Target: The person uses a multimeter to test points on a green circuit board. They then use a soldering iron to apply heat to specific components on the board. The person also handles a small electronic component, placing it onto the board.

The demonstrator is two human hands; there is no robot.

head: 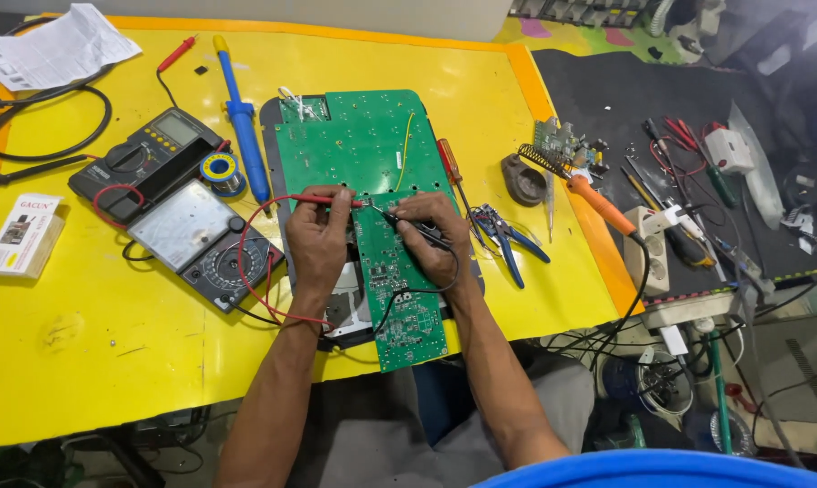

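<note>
Two hands work over a long green circuit board [395, 289] that lies near the front edge of the yellow worktop [92, 334], overlapping a larger green board [359, 140] behind it. The left hand [318, 239] has its grip closed on a red probe [323, 200], pinched between thumb and fingers, with the tip pointing right onto the top end of the long board. The right hand [436, 235] has its grip closed on a black probe [404, 224], whose tip points left and meets the board just beside the red one. Both hands rest on the board itself, so it lies directly under them and runs out toward the person. Left of the hands sit an analog multimeter [205, 244] and a digital multimeter [146, 158]; a blue desoldering pump [241, 122] lies behind, and blue-handled pliers [508, 237] lie to the right.
</note>
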